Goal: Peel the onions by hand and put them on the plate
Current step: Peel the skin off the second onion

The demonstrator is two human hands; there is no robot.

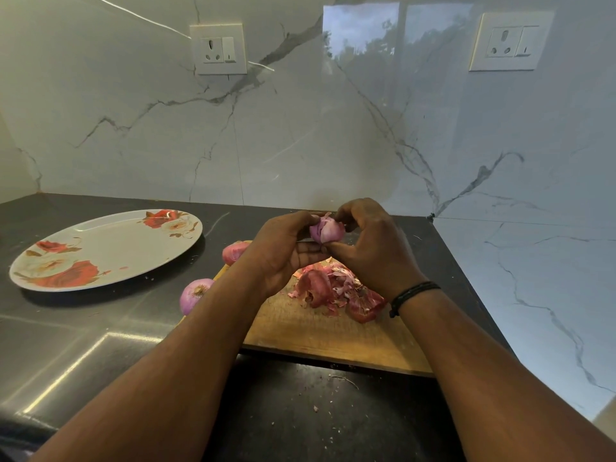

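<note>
A small purple onion (326, 230), partly peeled, is held above the wooden cutting board (326, 331). My left hand (283, 251) cups it from the left and below. My right hand (370, 248) curls over it from the right, fingertips pinching at its top skin. Two more onions lie by the board's left edge: one (233, 252) behind my left wrist, another (193, 294) nearer me with its root end up. The white plate (110, 251) with red flowers sits to the left and holds nothing.
A heap of red onion skins (336, 291) lies on the board under my hands. The black counter (100, 335) meets marble walls at the back and right. Small skin scraps dot the counter near me.
</note>
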